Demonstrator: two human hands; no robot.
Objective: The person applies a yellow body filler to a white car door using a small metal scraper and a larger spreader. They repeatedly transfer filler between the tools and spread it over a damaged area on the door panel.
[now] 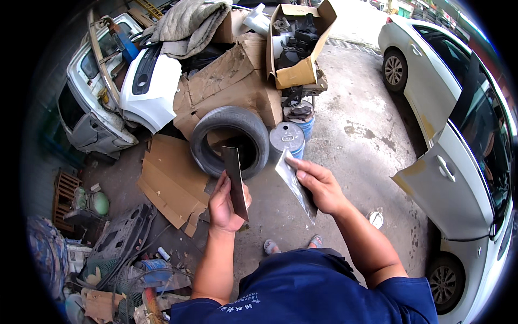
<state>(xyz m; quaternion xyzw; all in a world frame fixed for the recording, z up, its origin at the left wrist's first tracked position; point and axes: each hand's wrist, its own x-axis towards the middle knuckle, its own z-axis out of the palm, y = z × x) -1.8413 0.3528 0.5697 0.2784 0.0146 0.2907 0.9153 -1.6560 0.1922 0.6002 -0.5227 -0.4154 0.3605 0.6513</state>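
Note:
My left hand (224,208) is closed around a dark brown, flat rectangular strip (234,181) with a pale edge, held upright. Level with it on the right, my right hand (322,186) grips the upper edge of a shiny, silvery-clear sheet (294,181). A darker layer shows along the sheet's lower right side; its kind I cannot tell. Both pieces are held up in front of my body, apart from each other. Beyond the strip lies a worn black tyre (200,141), and past the sheet stands a blue drum with a grey lid (286,135).
On the right is a white car (431,92) with an open front door (458,189). Ahead are flattened cardboard (172,178), a box of dark parts (302,75) and a white bumper (154,81). Scrap parts (121,232) lie on the left, and a small white container (375,218) on the floor.

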